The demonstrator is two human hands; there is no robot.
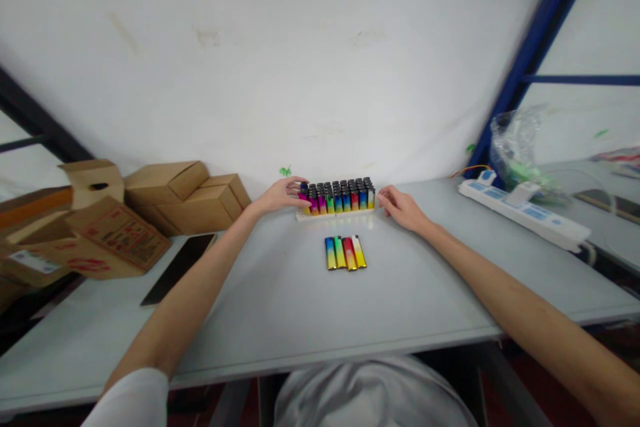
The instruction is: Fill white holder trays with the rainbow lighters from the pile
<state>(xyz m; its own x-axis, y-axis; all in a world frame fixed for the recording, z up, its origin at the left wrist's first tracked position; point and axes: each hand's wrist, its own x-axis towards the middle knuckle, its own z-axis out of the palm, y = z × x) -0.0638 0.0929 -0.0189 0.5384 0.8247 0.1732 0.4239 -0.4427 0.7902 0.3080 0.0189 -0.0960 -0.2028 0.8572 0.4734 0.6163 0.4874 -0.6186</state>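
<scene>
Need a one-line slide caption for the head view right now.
Both hands, left hand and right hand, flank a tray of lighters; four loose lighters lie nearer.

Both arms are stretched forward and they come closer to each other toward the hands, the forearms bare; a white sleeve covers the left upper arm at the lower edge of the view. The left hand (283, 195) is held palm down with a straight wrist, its fingers bent lightly and the fingertips turned to the right, so the grip is loose and not closed into a fist. The right hand (400, 207) lies lower and also palm down, the fingers are a little curled and point to the left, toward the other hand, and it closes around nothing.
</scene>
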